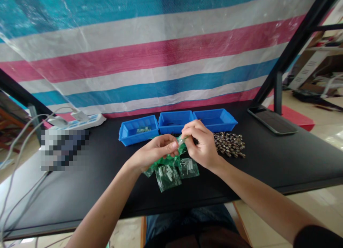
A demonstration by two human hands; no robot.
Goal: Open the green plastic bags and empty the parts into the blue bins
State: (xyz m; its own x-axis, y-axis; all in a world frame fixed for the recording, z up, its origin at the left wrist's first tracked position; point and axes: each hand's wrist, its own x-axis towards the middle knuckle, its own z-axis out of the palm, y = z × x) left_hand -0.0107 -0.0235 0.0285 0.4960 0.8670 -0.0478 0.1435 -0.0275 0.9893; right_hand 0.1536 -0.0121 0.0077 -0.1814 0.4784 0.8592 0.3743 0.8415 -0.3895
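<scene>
Both hands meet over the middle of the black table. My left hand (158,150) is closed, thumb against fingers, on the near side of a small clear plastic bag (181,140). The bag's other edge is pinched by my right hand (200,142). What lies inside that bag is too small to make out. Below the hands rest green-tinted plastic bags, among them one bag (168,177) holding white and metallic pin-like pieces and another bag (189,168) with similar pieces. A heap of shiny dark metal parts (230,144) lies just right of my right hand, which partly hides it.
Behind the hands stand three blue bins: the left bin (138,130) with small bags in it, the middle bin (175,122) and the right bin (215,120). A phone (272,120) lies at right. A power strip (85,122) with cables sits at left, before a striped sheet (150,62).
</scene>
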